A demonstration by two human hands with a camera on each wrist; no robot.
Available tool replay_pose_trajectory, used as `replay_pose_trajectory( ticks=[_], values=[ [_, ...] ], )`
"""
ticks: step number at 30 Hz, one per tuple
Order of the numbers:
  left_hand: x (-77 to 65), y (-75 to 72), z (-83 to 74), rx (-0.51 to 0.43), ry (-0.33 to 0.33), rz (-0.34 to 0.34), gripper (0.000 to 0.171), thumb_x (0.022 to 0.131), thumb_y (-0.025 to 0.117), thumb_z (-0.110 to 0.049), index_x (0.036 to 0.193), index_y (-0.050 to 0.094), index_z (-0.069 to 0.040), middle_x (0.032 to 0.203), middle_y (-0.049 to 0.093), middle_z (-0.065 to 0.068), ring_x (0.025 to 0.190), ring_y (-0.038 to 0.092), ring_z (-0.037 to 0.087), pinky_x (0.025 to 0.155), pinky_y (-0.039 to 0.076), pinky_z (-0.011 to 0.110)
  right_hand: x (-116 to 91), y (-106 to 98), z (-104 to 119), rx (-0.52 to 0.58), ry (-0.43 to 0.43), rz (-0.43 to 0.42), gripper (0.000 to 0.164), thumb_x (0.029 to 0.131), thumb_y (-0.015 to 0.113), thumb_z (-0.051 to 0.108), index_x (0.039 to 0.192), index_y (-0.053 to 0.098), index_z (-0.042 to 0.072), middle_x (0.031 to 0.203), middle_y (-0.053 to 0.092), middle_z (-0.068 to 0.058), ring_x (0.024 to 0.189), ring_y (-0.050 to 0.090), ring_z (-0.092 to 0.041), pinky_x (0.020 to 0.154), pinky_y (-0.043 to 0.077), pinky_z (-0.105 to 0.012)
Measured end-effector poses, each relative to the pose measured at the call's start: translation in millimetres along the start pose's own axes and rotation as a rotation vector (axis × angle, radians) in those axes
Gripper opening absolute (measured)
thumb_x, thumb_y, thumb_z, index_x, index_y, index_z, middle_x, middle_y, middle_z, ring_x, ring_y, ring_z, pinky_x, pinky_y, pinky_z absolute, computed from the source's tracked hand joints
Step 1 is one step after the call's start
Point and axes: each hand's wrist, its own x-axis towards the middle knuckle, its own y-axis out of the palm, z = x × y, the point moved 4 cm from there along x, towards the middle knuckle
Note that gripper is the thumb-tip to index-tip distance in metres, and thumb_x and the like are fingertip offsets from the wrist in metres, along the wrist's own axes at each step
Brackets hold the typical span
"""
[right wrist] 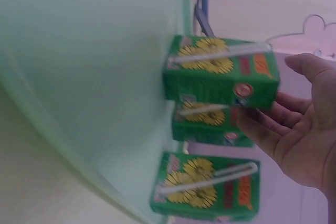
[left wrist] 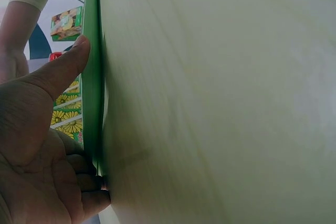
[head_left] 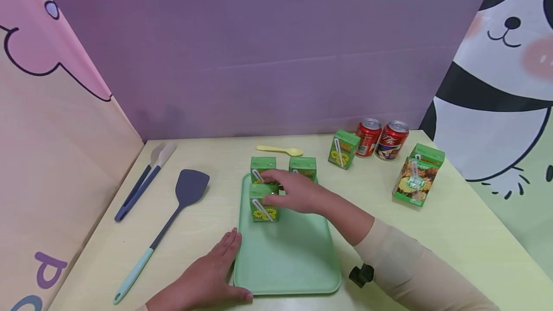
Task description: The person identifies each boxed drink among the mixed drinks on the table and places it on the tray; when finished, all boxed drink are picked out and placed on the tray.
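A green tray (head_left: 294,258) lies on the table, with three green juice boxes standing at its far end. One is the front-left box (head_left: 264,211), another the back-left box (head_left: 263,162), and the third the right-hand box (head_left: 303,163). My right hand (head_left: 298,193) reaches over the front-left box, thumb and fingers spread. In the right wrist view, the thumb is clear of that juice box (right wrist: 220,72) while the fingers are beside its top; contact is hard to tell. My left hand (head_left: 205,269) rests against the tray's near-left edge, fingers extended and thumb apart.
Left of the tray lie a spatula (head_left: 192,187) and tongs (head_left: 147,181). Beyond it is a yellow spoon (head_left: 281,150). At the back right stand another juice box (head_left: 343,149) and two red cans (head_left: 391,140). More green boxes (head_left: 416,179) are farther right.
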Motion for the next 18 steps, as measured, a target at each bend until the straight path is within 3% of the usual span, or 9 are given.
replay_pose_trajectory(
  ticks=[4, 10, 14, 18],
  values=[
    [0.5, 0.4, 0.0, -0.002, -0.002, 0.005, 0.126, 0.067, 0.068, -0.079, 0.158, 0.015, -0.010, 0.166, 0.007, 0.004, 0.153, 0.010, 0.026, 0.115, 0.031, 0.053, -4.3, -24.1, -4.0, 0.079, -0.001, -0.092, 0.055, 0.096, 0.062, 0.040, 0.142, 0.048, 0.015, 0.131, 0.062, -0.003, 0.120, 0.059, -0.019, 0.097, 0.051, -0.043],
    [-0.7, 0.8, 0.4, -0.002, 0.006, 0.000, 0.125, 0.068, 0.068, -0.078, 0.158, 0.014, -0.009, 0.166, 0.006, 0.004, 0.153, 0.010, 0.026, 0.115, 0.030, 0.053, -11.8, -73.5, -24.0, 0.156, 0.049, -0.243, 0.048, 0.098, 0.059, 0.039, 0.138, 0.049, 0.015, 0.127, 0.061, -0.001, 0.116, 0.059, -0.018, 0.098, 0.050, -0.042],
    [0.2, 1.2, 0.9, -0.013, -0.001, 0.005, 0.126, 0.068, 0.069, -0.077, 0.158, 0.014, -0.010, 0.167, 0.006, 0.004, 0.153, 0.009, 0.025, 0.116, 0.029, 0.053, -17.0, -102.9, -51.5, 0.099, 0.107, -0.360, 0.055, 0.097, 0.058, 0.045, 0.141, 0.046, 0.014, 0.131, 0.060, -0.004, 0.120, 0.057, -0.023, 0.101, 0.048, -0.045],
    [0.4, 1.4, 0.8, -0.008, 0.007, -0.004, 0.125, 0.068, 0.069, -0.077, 0.158, 0.015, -0.009, 0.166, 0.007, 0.005, 0.153, 0.010, 0.025, 0.115, 0.030, 0.053, -24.4, -125.4, -79.4, -0.007, 0.218, -0.447, 0.066, 0.095, 0.056, 0.052, 0.146, 0.041, 0.012, 0.141, 0.053, -0.009, 0.129, 0.051, -0.031, 0.105, 0.043, -0.052]
  ],
)
